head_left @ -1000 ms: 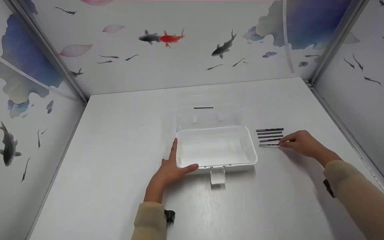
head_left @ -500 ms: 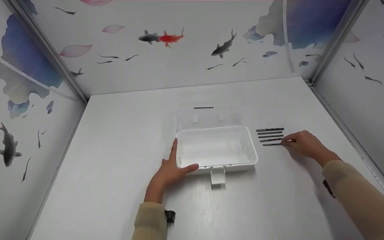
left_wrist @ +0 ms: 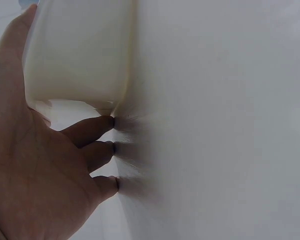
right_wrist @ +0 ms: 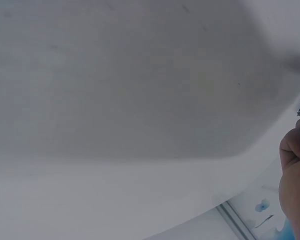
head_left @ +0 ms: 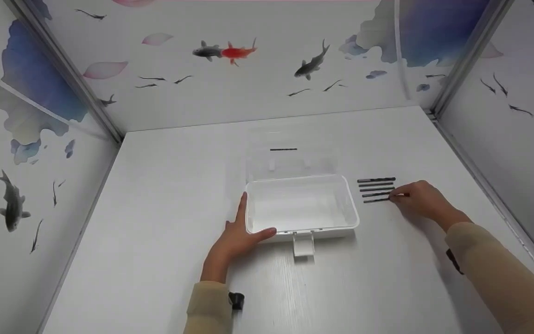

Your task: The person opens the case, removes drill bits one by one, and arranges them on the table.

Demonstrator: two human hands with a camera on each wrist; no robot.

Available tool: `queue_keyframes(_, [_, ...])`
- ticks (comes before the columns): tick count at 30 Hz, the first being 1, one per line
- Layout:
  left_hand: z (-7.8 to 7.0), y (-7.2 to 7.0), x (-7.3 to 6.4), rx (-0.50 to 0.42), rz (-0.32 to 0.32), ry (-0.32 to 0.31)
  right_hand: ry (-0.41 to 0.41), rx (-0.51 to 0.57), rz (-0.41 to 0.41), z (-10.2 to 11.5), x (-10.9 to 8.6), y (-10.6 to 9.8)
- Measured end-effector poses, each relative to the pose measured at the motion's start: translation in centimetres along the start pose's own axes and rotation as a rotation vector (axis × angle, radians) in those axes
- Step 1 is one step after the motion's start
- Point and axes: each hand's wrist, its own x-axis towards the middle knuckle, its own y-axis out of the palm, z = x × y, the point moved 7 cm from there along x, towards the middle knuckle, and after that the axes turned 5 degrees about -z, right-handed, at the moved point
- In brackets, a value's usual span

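Note:
A white plastic box (head_left: 299,204) stands with its clear lid (head_left: 257,162) folded back behind it and its front latch (head_left: 303,245) hanging down. My left hand (head_left: 235,235) rests against the box's near left corner, index finger along the left side, thumb on the front edge. In the left wrist view, the other fingertips (left_wrist: 107,187) touch the table. To the right of the box, several dark drill bits (head_left: 376,184) lie in a row. My right hand (head_left: 417,197) pinches the right end of the nearest drill bit (head_left: 376,200); the right wrist view shows only part of that hand.
Another thin dark bit (head_left: 283,149) shows at the lid; whether it lies in or under the clear plastic I cannot tell. White walls printed with fish (head_left: 311,65) surround the white table (head_left: 165,185) on the left, back and right.
The pinched drill bit has shifted slightly right, then a little back left, and now tilts a bit at the row's near end. The left hand and box have stayed put.

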Motion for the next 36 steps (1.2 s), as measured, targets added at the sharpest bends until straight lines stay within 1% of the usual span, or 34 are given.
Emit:
queue_keyframes(16, [0.23,0.02,0.00,0.005,0.006,-0.009,0.047,-0.008,0.000,-0.31,0.17,0.17])
queue_keyframes(23, [0.32,-0.09,-0.09,0.011,0.001,-0.014,0.034,-0.003,-0.013,-0.11,0.03,0.07])
queue_keyframes(27, [0.45,-0.10,-0.20,0.008,0.000,-0.009,-0.001,-0.018,-0.022,0.07,0.15,0.03])
queue_keyframes(30, [0.50,-0.07,-0.22,0.009,-0.003,-0.013,-0.010,-0.028,-0.017,0.03,0.25,0.02])
queue_keyframes(36, [0.39,-0.12,-0.09,0.013,-0.004,-0.013,0.037,0.006,0.001,-0.50,0.22,-0.05])
